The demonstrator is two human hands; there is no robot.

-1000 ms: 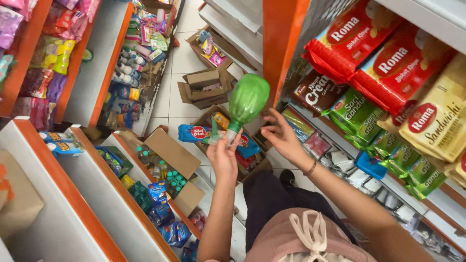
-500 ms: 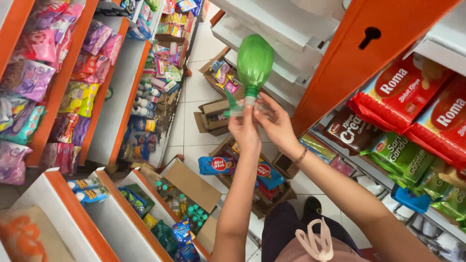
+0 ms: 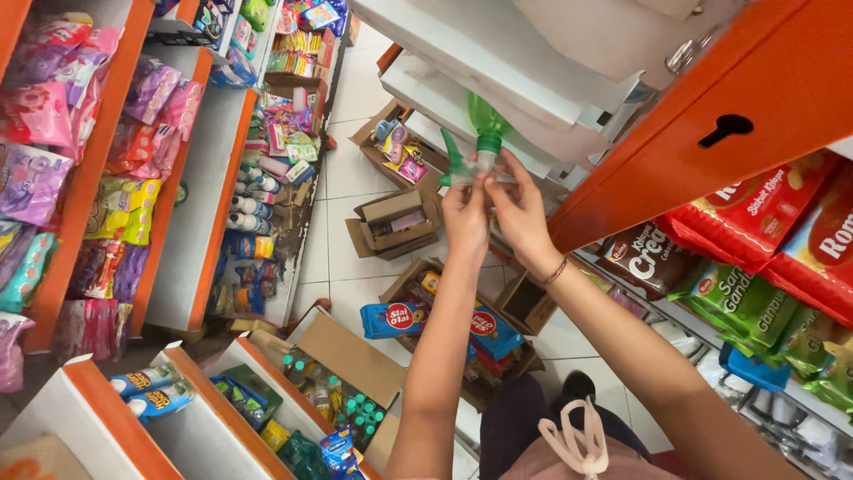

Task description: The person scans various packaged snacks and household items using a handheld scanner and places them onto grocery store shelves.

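In the head view both arms reach up and away from the camera, and the two hands meet around the lower end of a green spray bottle (image 3: pixel 484 124) held up against the underside of a white shelf (image 3: pixel 498 53). The left hand (image 3: pixel 466 218) has its fingers curled narrow around the bottle's clear nozzle head, thumb and forefinger pinching it from the left; the green trigger (image 3: pixel 455 160) sticks out just beyond those fingertips, toward the left. The right hand (image 3: pixel 520 209) closes on the same neck from the other side, its fingers (image 3: pixel 518 171) stretched long up the right flank of the collar, touching it, so that both hands hold the bottle between them. The bottle's green body rises straight past the fingertips, its long axis running from the hands up and slightly left toward the white shelf, the rounded base farthest from the fingers and the sprayer end nearest. A thin bracelet (image 3: pixel 556 271) circles the right wrist. Well beyond the fingers, down on the tiled floor, stand open cardboard boxes (image 3: pixel 395 222) of small goods, and to the right of the right forearm an orange shelf upright (image 3: pixel 711 133) and red snack packets (image 3: pixel 764 213) fill the rack.
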